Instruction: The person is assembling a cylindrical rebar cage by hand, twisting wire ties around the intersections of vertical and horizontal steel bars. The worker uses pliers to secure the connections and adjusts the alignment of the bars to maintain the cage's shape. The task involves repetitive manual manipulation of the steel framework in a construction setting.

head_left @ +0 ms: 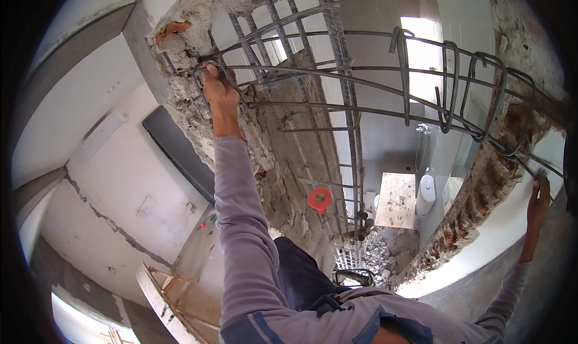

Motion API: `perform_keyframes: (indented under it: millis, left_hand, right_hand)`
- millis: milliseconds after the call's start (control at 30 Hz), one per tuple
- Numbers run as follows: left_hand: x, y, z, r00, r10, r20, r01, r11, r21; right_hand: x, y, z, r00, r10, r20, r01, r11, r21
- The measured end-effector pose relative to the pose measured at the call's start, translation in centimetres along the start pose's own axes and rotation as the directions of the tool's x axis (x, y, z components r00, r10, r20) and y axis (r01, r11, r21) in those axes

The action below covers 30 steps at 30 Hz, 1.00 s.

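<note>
A cage of horizontal steel reinforcing bars point(367, 110) spans the gap between two broken wall edges. At its left end, beside the rough masonry, my left hand point(221, 90) is closed round a bent steel stirrup point(201, 91) and the bars next to it; the fingertips are partly hidden. Several more stirrups point(445, 88) hang bunched on the right half of the bars. Low at the far right, my right hand point(537, 201) has its fingers closed on the end of a steel bar point(527, 168). Upright ribbed rebar point(346, 61) crosses behind the horizontal bars.
Broken masonry point(463, 232) edges the opening on the right. A red ring-shaped thing point(312, 207) is by the upright rebar. Far below are rubble point(378, 254), a stained board point(394, 208) and a white toilet point(426, 190). A wooden frame point(171, 302) stands lower left.
</note>
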<state>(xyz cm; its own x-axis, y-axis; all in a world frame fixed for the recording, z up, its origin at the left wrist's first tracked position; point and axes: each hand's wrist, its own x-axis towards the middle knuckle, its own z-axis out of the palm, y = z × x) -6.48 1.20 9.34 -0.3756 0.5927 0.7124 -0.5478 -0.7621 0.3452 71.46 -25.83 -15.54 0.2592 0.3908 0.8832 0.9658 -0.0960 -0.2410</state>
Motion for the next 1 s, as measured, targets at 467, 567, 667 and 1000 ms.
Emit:
perform_keyframes:
  millis: [467, 567, 667, 1000]
  left_hand:
    - [-0.2, -0.3, 0.4, 0.994, 0.100, 0.048, -0.094, 0.987, -0.129]
    - [0.5, -1.1, 0.3, 0.997, 0.081, 0.000, -0.080, 0.985, -0.154]
    - [1.0, -0.5, 0.1, 0.996, 0.056, -0.063, -0.066, 0.982, -0.179]
    - [1.4, 2.5, -1.2, 0.974, -0.181, 0.134, 0.218, 0.907, -0.360]
  right_hand:
    - [-1.1, 0.2, 2.5, 0.999, 0.047, -0.017, -0.049, 0.993, -0.111]
    - [-0.8, 2.7, 2.4, 0.989, -0.068, -0.134, 0.051, 0.990, -0.128]
    - [-0.7, 4.2, 2.9, 0.971, -0.116, -0.207, 0.099, 0.991, -0.087]
    - [0.1, 5.0, 2.3, 0.979, -0.014, -0.202, 0.006, 0.999, -0.040]
